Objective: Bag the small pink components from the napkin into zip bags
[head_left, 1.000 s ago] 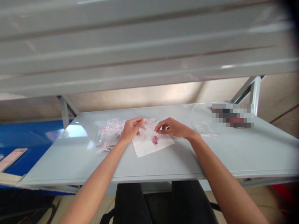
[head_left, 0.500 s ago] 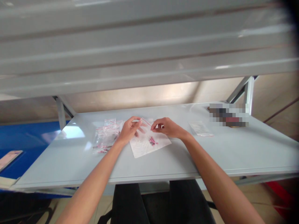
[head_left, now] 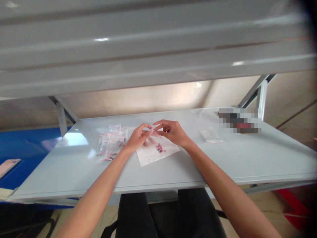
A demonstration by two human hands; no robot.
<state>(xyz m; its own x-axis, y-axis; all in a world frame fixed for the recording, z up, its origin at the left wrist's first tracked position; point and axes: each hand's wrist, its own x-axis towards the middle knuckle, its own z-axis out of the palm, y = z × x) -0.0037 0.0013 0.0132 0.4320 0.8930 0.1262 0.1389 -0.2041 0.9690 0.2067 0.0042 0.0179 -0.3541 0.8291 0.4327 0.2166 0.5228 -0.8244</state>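
Between my hands is a small clear zip bag [head_left: 155, 135] with a red line along its mouth, tilted above a white sheet [head_left: 148, 158]. My left hand [head_left: 139, 137] pinches the bag's left side between thumb and fingers. At the mouth, my right hand [head_left: 170, 130] has its curled fingers and thumb closed on the red-lined edge. Pink beads [head_left: 159, 148] with a small dark piece show just below the bag's mouth. Whether they lie inside the bag or on the sheet, I cannot tell.
Several filled clear zip bags [head_left: 112, 142] lie in a pile left of my hands. A flat stack of clear bags [head_left: 211, 135] rests to the right, before a blurred-out object [head_left: 240, 121]. A grey shelf [head_left: 148, 49] overhangs the table [head_left: 247, 158]. A phone [head_left: 9, 167] lies on the blue surface.
My right hand has moved left and slightly up, closing in on my left hand at the bag's mouth. The red line now slants more steeply. The view has shifted slightly.
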